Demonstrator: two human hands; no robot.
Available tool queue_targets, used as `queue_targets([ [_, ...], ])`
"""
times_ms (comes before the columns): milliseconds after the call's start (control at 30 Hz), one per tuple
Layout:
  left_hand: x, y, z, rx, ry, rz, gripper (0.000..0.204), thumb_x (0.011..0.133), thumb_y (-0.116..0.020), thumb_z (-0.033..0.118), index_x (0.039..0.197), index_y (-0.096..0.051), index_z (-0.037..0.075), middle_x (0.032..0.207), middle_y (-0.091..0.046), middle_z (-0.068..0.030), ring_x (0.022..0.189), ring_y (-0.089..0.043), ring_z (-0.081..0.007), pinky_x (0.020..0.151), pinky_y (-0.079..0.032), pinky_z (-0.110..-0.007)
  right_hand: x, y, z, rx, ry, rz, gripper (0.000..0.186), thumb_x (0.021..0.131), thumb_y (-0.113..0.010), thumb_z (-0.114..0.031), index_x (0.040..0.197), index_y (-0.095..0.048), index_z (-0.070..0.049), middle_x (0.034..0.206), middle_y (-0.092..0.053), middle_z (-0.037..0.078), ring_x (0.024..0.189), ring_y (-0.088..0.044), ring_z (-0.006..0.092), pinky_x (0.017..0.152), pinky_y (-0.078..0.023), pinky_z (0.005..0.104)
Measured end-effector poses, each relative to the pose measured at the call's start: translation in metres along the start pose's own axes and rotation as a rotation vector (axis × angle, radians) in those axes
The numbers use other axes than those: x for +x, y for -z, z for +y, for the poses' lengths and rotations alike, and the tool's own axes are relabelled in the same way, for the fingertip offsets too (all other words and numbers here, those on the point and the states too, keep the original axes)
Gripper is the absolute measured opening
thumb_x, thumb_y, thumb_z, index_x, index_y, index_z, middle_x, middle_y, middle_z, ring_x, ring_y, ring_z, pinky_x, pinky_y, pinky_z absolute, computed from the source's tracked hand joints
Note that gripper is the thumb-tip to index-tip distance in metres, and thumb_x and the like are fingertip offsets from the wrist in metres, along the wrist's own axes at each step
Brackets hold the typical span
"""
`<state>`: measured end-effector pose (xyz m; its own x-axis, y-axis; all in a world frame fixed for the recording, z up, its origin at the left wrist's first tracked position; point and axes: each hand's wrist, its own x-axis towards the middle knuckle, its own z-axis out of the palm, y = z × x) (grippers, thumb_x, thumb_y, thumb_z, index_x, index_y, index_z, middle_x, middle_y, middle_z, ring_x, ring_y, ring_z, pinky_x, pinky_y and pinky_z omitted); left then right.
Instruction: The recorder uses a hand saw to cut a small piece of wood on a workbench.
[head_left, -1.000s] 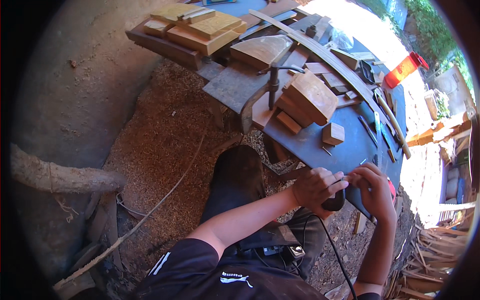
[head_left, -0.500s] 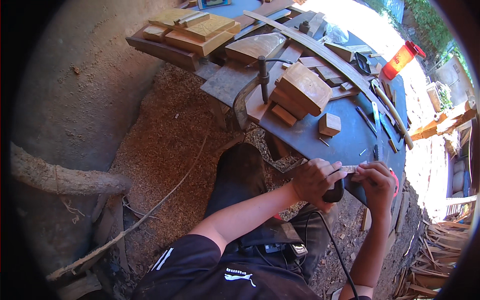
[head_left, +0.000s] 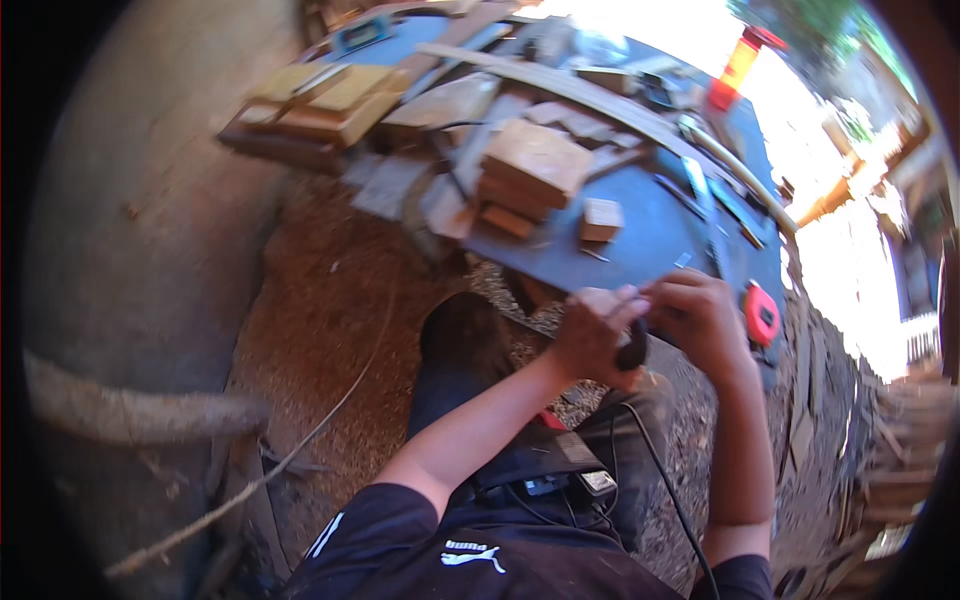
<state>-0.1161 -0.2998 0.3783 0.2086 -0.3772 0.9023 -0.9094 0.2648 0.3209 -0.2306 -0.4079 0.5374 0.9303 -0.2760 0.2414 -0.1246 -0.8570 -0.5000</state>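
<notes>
My left hand is closed around a dark, rounded object whose kind I cannot make out. Its fingertips meet those of my right hand, which is closed in a pinch. Whatever lies between the fingers is hidden and blurred. Both hands are above my lap, at the near edge of a blue-topped table. Right of my right hand lies a red tape measure. A small wooden block sits on the table beyond my hands, with a nail near it.
Larger wooden blocks are stacked farther left, beside a metal clamp. A long curved wooden strip, a wooden-handled tool and a red bottle occupy the far side. A black cable crosses my lap.
The view has swung, shifting the table leftward and up in the picture. My hands have come together, and the pale piece between them is hidden now. The tape measure has come into fuller view.
</notes>
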Motion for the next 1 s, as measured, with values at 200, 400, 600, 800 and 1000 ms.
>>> queue_targets([
  [200, 0.000, 0.012, -0.008, 0.069, -0.024, -0.031, 0.088, 0.080, -0.055, 0.080, 0.133, -0.053, 0.010, 0.125, -0.057, -0.0144, 0.108, -0.055, -0.0310, 0.094, -0.042, -0.047, -0.007, 0.022, 0.042, -0.004, 0.066, 0.043, 0.017, 0.073, -0.077, -0.008, 0.089, -0.075, -0.003, 0.089, -0.073, 0.010, 0.084, -0.069, 0.0298, 0.077, -0.056, 0.0380],
  [400, -0.001, 0.000, -0.007, 0.062, -0.055, 0.013, 0.088, 0.081, -0.051, 0.081, 0.133, -0.054, 0.010, 0.125, -0.056, -0.0134, 0.108, -0.054, -0.0299, 0.096, -0.040, -0.046, 0.001, 0.074, 0.046, -0.133, -0.103, 0.390, 0.011, 0.084, -0.075, -0.012, 0.090, -0.077, -0.004, 0.091, -0.072, 0.012, 0.084, -0.068, 0.0267, 0.079, -0.055, 0.0361],
  [600, -0.002, 0.002, -0.009, 0.089, -0.059, 0.018, 0.088, 0.082, -0.050, 0.081, 0.129, -0.055, 0.007, 0.127, -0.055, -0.0144, 0.109, -0.052, -0.0306, 0.094, -0.040, -0.047, 0.042, 0.107, 0.072, 0.476, -0.268, 0.652, 0.063, 0.092, -0.072, -0.027, 0.148, -0.052, -0.006, 0.127, -0.067, 0.021, 0.105, -0.070, 0.0216, 0.089, -0.055, 0.0296],
  [800, 0.001, 0.007, -0.007, 0.086, -0.038, -0.021, 0.086, 0.082, -0.051, 0.080, 0.130, -0.055, 0.008, 0.127, -0.055, -0.0134, 0.109, -0.053, -0.0299, 0.094, -0.041, -0.046, -0.035, 0.086, 0.037, -0.130, -0.492, 0.351, 0.041, 0.096, -0.069, -0.026, 0.132, -0.065, -0.006, 0.116, -0.073, 0.013, 0.099, -0.072, 0.0203, 0.085, -0.057, 0.0329],
  [1000, 0.001, 0.007, -0.009, 0.048, -0.067, -0.005, 0.086, 0.084, -0.049, 0.080, 0.130, -0.055, 0.008, 0.125, -0.056, -0.0135, 0.109, -0.053, -0.0298, 0.094, -0.041, -0.046, -0.108, 0.044, 0.006, -0.438, -0.460, 0.398, 0.029, 0.088, -0.075, -0.019, 0.114, -0.071, -0.007, 0.094, -0.072, 0.012, 0.083, -0.071, 0.0261, 0.073, -0.056, 0.0383],
])
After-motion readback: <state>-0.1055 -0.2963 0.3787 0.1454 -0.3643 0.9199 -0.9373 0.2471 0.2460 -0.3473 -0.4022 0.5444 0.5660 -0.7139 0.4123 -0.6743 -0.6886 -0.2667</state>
